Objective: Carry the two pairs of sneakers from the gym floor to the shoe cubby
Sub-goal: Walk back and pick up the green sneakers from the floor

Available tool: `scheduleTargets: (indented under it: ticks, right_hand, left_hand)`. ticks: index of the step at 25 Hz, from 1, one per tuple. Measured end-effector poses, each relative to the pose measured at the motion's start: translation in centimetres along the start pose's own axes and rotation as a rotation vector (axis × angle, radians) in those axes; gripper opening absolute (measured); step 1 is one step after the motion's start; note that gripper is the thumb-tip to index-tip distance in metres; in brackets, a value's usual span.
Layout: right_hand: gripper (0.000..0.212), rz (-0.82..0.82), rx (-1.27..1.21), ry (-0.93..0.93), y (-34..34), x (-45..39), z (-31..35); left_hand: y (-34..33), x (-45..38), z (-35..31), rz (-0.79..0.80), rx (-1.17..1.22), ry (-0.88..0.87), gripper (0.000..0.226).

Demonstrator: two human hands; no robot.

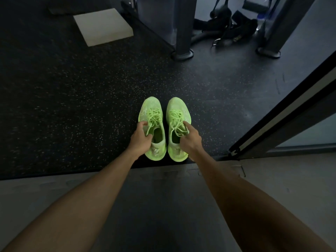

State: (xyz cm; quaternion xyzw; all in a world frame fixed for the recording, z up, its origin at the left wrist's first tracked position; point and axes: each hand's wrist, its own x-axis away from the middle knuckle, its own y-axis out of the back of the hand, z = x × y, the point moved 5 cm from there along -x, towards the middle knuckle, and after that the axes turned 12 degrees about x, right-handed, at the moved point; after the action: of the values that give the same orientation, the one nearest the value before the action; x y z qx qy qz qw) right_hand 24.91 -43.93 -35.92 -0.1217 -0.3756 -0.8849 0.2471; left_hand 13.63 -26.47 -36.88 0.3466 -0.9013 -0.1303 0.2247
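Note:
A pair of neon green sneakers stands side by side on the dark speckled gym floor, toes pointing away from me. My left hand (pixel 141 138) grips the left sneaker (pixel 151 113) at the collar, fingers curled over its inner edge. My right hand (pixel 190 138) grips the right sneaker (pixel 177 110) the same way, fingers hooked into its opening beside the laces. Both heels sit close to the edge where the speckled floor meets a grey mat. No second pair and no cubby are in view.
A white foam block (pixel 103 26) lies on the floor at the back left. Metal machine posts (pixel 181 51) stand behind the sneakers, with black straps and handles (pixel 227 28) piled between them. A dark door frame (pixel 283 113) runs diagonally on the right.

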Motion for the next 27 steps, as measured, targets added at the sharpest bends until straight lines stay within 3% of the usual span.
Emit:
scheduleTargets:
  ticks: [6,11,14,17,21,27]
  right_hand:
    - [0.075,0.012,-0.053,-0.027,0.8,-0.4,-0.8]
    - [0.069,0.068,0.112,0.038,1.5,-1.2,0.1]
    - [0.065,-0.025,0.363,0.154,1.6,-1.0,2.4]
    - [0.069,-0.026,0.566,0.252,0.0,-0.1,4.3]
    - [0.077,0.05,0.762,0.256,-1.6,-0.1,4.1]
    - [0.093,0.165,0.714,0.046,-2.0,0.0,4.5]
  left_hand:
    - [1.1,-0.2,0.5,0.018,0.029,-0.015,0.056]
    - [1.1,-0.4,-0.1,0.033,0.013,0.069,0.054]
    - [0.3,-0.4,-2.9,-0.08,-0.266,-0.108,0.054]
    - [-2.3,0.1,-4.6,-0.02,-0.504,-0.236,0.072]
    - [-5.0,0.4,-3.4,0.168,-0.745,-0.08,0.092]
    - [-4.8,0.5,-4.0,0.127,-0.765,0.032,0.096]
